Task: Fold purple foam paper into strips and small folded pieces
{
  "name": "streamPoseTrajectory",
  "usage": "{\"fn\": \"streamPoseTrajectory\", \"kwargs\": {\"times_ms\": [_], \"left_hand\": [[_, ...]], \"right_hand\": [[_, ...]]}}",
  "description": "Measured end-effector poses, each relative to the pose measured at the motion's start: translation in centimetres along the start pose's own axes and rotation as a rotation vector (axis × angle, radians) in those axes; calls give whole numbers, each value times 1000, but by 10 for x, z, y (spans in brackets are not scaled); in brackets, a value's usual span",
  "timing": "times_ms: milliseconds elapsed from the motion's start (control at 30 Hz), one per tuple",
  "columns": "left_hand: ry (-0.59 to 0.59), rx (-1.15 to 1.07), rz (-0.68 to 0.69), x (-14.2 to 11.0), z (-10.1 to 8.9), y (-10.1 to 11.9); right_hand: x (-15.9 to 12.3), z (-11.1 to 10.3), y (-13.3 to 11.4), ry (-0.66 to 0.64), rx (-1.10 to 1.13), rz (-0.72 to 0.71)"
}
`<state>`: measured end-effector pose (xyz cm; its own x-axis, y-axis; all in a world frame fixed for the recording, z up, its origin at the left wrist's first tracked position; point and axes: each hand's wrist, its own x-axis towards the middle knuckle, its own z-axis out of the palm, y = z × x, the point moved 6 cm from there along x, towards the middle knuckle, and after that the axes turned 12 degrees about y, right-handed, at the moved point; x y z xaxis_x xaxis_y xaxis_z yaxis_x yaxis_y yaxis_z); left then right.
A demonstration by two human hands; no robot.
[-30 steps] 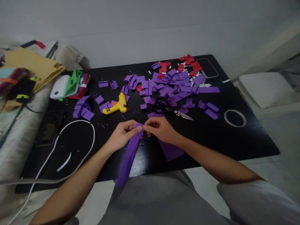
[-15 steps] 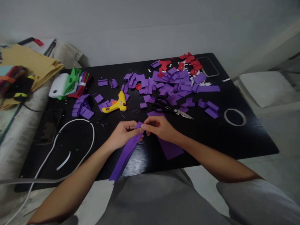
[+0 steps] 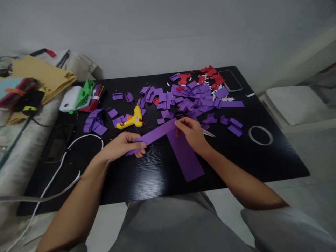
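A folded purple paper strip [image 3: 159,133] stretches between my two hands, slanting up to the right above the black table. My left hand [image 3: 126,145] pinches its lower left end, thumb on top. At the upper right end, my right hand [image 3: 191,133] grips the strip between thumb and fingers. Beneath my right hand, a wider purple strip [image 3: 187,161] lies flat on the table. Behind that hand are scissors [image 3: 209,133], mostly hidden, with the blade tips showing. A yellow glue gun [image 3: 132,119] lies beyond my left hand.
Cut and folded purple pieces [image 3: 195,96] are heaped at the back, with red scraps [image 3: 214,76] behind. A tape ring [image 3: 260,135] lies right on the black table [image 3: 252,157]. At left are a white cable [image 3: 59,168], a phone [image 3: 56,143] and bundled coloured strips [image 3: 90,96].
The strip has swung from pointing toward my body to lying across between my hands. My left hand has moved left, and my right hand up and right, both holding it.
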<state>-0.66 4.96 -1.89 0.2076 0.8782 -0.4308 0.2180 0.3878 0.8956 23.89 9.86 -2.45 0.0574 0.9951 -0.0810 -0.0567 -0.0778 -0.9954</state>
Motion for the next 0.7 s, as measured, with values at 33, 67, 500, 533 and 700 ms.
{"fn": "streamPoseTrajectory", "kwargs": {"times_ms": [33, 67, 500, 533, 700], "left_hand": [[46, 1, 10, 1, -9, 1], [123, -18, 24, 2, -19, 2], [461, -392, 296, 2, -16, 17], [402, -342, 278, 2, -7, 14], [230, -202, 232, 1, 30, 5]], "right_hand": [[2, -2, 0, 29, 33, 4], [3, -4, -1, 52, 67, 8], [-48, 39, -1, -811, -51, 237], [-47, 41, -2, -735, -17, 207], [-51, 50, 9, -562, 93, 247]]}}
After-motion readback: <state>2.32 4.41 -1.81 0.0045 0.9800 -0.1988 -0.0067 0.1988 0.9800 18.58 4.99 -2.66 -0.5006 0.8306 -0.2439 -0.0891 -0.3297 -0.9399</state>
